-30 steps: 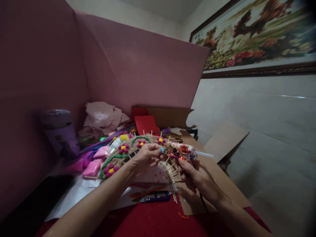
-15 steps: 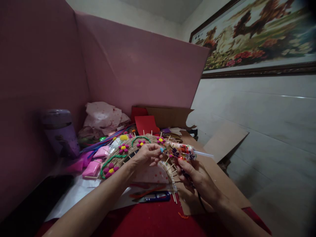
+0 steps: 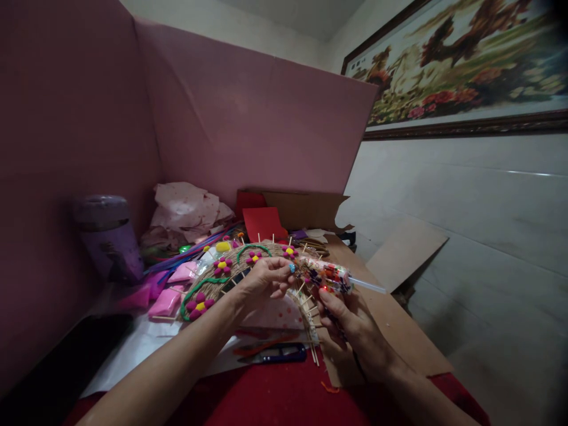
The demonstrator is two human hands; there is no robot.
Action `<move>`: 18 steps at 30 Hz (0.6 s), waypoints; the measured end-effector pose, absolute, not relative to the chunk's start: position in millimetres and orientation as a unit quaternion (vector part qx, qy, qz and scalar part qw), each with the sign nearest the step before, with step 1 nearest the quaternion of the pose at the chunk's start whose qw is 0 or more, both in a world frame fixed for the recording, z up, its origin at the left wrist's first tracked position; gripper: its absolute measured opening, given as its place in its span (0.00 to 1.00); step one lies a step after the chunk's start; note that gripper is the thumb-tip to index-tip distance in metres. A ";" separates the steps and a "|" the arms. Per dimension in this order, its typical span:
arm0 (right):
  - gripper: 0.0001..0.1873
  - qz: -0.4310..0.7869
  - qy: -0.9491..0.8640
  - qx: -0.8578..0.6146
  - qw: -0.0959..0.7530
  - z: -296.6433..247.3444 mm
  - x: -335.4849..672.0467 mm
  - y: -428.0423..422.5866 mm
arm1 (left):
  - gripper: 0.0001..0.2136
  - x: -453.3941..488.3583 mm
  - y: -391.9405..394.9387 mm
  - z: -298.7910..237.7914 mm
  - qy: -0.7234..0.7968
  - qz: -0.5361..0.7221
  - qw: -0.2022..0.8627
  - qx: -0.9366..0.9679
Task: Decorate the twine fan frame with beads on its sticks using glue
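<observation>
My right hand (image 3: 348, 319) is wrapped round a hot glue gun (image 3: 335, 275) with a colourful patterned body, a small red light and a clear glue stick (image 3: 367, 285) jutting from its back. The gun's front points left toward my left hand (image 3: 268, 278). Between that hand's thumb and forefinger is a small light-blue piece (image 3: 291, 268); its exact kind is too small to tell. Beneath and behind both hands lies an arched, cord-wrapped craft piece (image 3: 210, 290) with short sticks round its edge. Magenta-and-yellow flowers (image 3: 199, 306) and green fuzzy stems (image 3: 190, 293) decorate it.
Blue-handled thread snips (image 3: 284, 354) lie on the red cloth (image 3: 248, 393) near me. Pink packets (image 3: 166, 302) and a purple tumbler (image 3: 109, 242) are at left. Cardboard (image 3: 399, 331) extends at right; red paper (image 3: 264, 223) stands behind. A pink panel (image 3: 257, 118) encloses the back.
The light-blue piece shows slightly more between my left fingertips. The glue gun has shifted very slightly; both hands otherwise keep their places.
</observation>
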State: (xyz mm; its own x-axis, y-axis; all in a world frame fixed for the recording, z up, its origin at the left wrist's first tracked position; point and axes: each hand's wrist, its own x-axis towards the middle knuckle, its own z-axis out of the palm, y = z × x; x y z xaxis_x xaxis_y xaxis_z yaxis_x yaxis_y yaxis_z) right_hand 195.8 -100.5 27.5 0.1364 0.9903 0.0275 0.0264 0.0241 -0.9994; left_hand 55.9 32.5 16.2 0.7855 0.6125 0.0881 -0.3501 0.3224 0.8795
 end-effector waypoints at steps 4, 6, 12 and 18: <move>0.19 0.432 -0.492 -0.518 0.551 24.4 193.5 -101.1 | 0.13 58.3 29.7 17.9 0.131 0.312 0.808 0.483; 0.20 0.421 -0.493 -0.529 0.548 22.7 193.7 -101.9 | 0.14 59.6 28.9 17.8 0.127 0.323 0.805 0.480; 0.22 0.383 -0.523 -0.549 0.528 19.3 195.2 -102.2 | 0.13 61.5 24.3 17.9 0.132 0.333 0.800 0.481; 0.22 0.352 -0.537 -0.548 0.536 14.0 194.0 -101.9 | 0.12 62.6 18.5 22.1 0.155 0.334 0.810 0.456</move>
